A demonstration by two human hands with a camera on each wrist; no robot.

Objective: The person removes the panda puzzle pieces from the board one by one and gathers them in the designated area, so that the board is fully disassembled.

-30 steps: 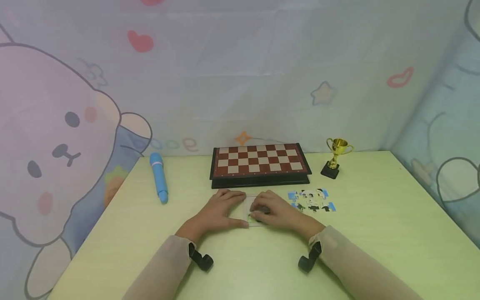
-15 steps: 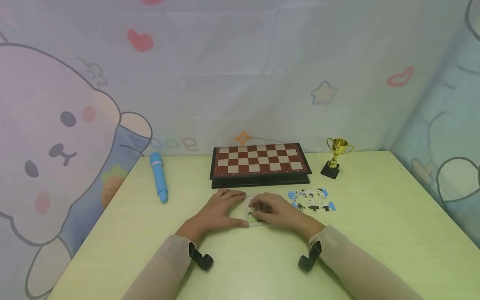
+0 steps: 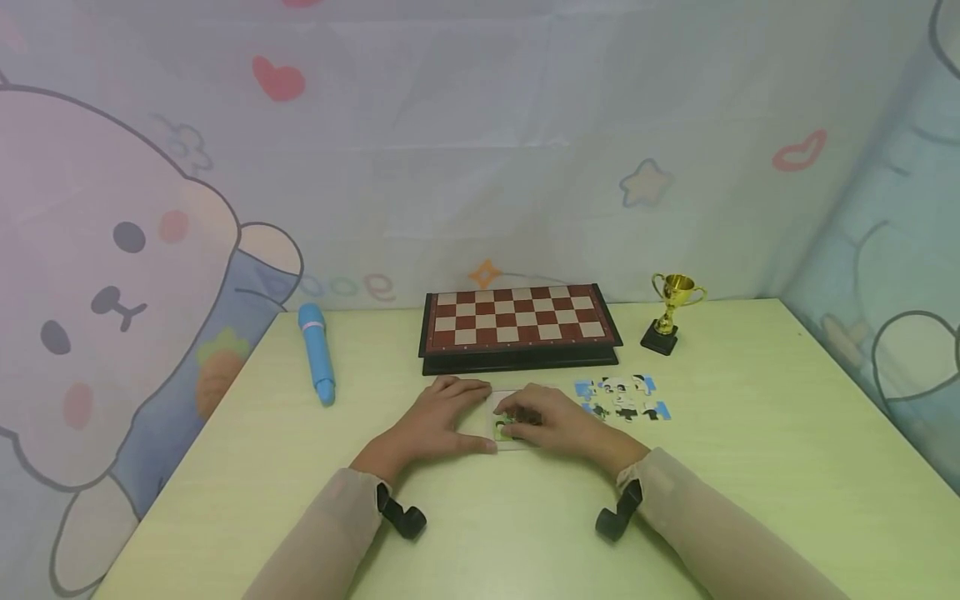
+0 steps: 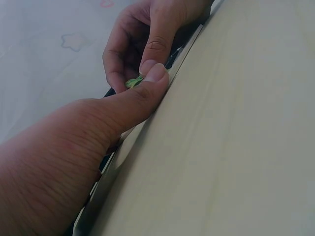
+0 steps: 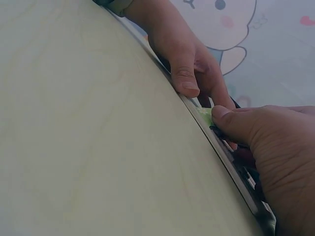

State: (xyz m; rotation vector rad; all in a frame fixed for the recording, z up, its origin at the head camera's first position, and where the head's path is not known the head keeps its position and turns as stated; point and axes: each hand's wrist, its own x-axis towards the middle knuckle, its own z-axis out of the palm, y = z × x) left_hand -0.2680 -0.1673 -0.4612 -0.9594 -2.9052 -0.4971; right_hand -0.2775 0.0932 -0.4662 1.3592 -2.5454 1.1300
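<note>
Green colours the puzzle piece (image 4: 133, 82) in the right hand (image 3: 558, 421), blue, black and white the loose pieces (image 3: 625, 402) right of the grip, red-and-cream checks the chessboard (image 3: 517, 317) beyond.

- Blue cylindrical stick (image 3: 318, 354) left of red-and-white rectangular chessboard (image 3: 517, 319)
- Gold two-handled trophy (image 3: 670, 307) right of it, behind flat multicoloured puzzle pieces (image 3: 624, 402)
- Flat pale frame (image 3: 501, 402) before chessboard

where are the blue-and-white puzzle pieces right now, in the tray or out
Out: in the head view, the blue-and-white puzzle pieces lie on the table, to the right of the tray.
</note>
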